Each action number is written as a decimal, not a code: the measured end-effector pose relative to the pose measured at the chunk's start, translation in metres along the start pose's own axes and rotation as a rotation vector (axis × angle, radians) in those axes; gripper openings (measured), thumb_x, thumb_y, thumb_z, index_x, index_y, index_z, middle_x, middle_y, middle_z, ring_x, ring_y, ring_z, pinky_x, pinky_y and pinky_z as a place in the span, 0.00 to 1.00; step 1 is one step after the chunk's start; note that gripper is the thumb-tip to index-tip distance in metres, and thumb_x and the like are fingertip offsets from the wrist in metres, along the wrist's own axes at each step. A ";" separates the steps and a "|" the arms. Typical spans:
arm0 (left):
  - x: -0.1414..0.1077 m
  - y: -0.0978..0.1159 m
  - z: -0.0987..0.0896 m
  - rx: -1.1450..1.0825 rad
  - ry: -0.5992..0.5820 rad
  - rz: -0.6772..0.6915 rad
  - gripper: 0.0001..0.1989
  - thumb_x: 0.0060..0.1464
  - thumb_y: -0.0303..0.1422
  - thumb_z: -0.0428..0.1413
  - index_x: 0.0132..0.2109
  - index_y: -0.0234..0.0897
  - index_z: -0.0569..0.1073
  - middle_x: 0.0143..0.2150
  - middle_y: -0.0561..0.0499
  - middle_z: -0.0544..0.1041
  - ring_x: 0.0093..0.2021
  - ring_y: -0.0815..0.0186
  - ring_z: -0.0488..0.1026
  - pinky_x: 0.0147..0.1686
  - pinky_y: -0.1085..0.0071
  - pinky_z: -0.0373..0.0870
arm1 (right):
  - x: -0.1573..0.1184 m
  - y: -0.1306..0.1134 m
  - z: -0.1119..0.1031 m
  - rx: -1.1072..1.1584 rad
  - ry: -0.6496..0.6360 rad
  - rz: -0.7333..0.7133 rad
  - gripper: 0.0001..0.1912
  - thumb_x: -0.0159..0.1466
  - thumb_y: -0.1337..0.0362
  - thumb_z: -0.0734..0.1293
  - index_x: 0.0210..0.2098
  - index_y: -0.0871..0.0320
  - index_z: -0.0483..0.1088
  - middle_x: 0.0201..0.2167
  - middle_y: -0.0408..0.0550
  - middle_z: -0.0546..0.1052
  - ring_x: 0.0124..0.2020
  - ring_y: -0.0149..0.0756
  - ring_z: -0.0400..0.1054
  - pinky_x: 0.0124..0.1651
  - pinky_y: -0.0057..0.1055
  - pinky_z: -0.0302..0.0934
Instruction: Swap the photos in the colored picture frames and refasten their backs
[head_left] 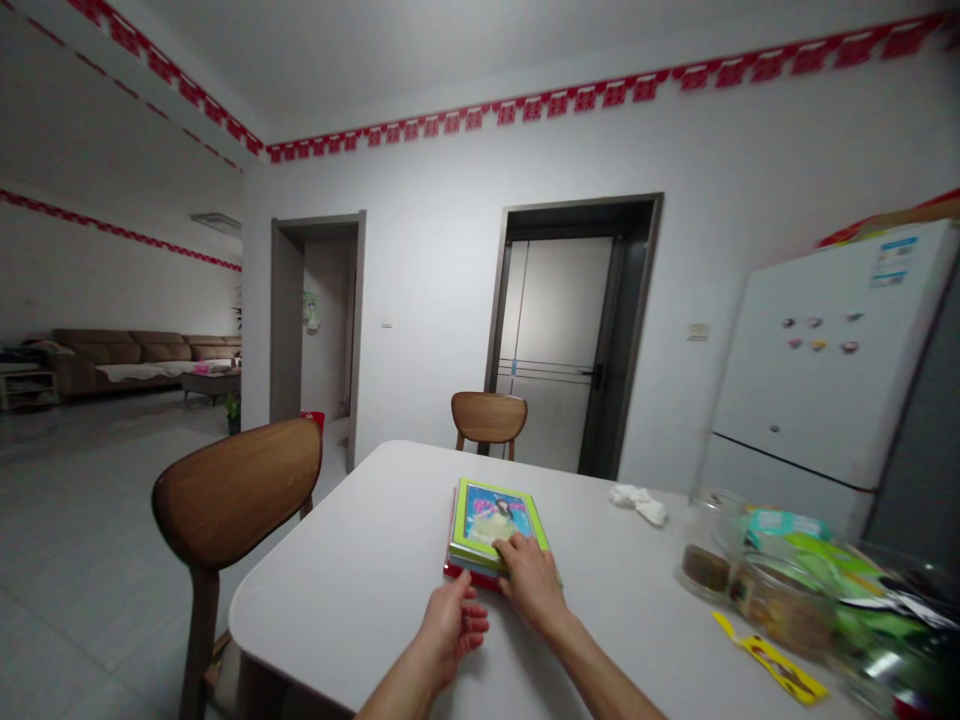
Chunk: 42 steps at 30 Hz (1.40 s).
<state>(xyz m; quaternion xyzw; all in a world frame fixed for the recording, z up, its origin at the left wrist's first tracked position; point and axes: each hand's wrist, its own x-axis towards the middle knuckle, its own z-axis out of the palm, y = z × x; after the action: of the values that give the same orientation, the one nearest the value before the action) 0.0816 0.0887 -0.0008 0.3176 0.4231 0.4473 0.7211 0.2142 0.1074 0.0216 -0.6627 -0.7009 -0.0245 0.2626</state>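
Observation:
A picture box with a lime-green border lies on the white table, showing a dark-haired figure in a pale dress on blue. Beneath it is a flat red item, its edge showing along the near and left sides. My right hand grips the near right corner of the green-bordered box, thumb on top and the other fingers at the side, partly hidden. My left hand is at the near edge of the stack, thumb up by the red edge. Its fingers are loosely curled and apart, with nothing in them.
On the right of the table stand clear jars, a yellow packet and green bags. A crumpled white tissue lies farther back. Wooden chairs stand at the left and far side; a fridge is beyond.

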 end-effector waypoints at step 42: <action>-0.112 -0.084 -0.037 1.659 -0.351 1.052 0.18 0.51 0.36 0.51 0.51 0.48 0.63 0.54 0.48 0.64 0.53 0.54 0.60 0.49 0.57 0.55 | -0.138 0.015 -0.012 0.029 -0.081 0.302 0.22 0.50 0.65 0.57 0.43 0.64 0.66 0.37 0.56 0.71 0.40 0.40 0.65 0.45 0.30 0.55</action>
<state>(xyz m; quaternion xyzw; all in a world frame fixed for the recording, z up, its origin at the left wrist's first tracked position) 0.0530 -0.0439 -0.0504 0.9295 0.2945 0.2196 0.0334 0.2300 -0.0215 -0.0280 -0.7571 -0.6035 0.0523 0.2445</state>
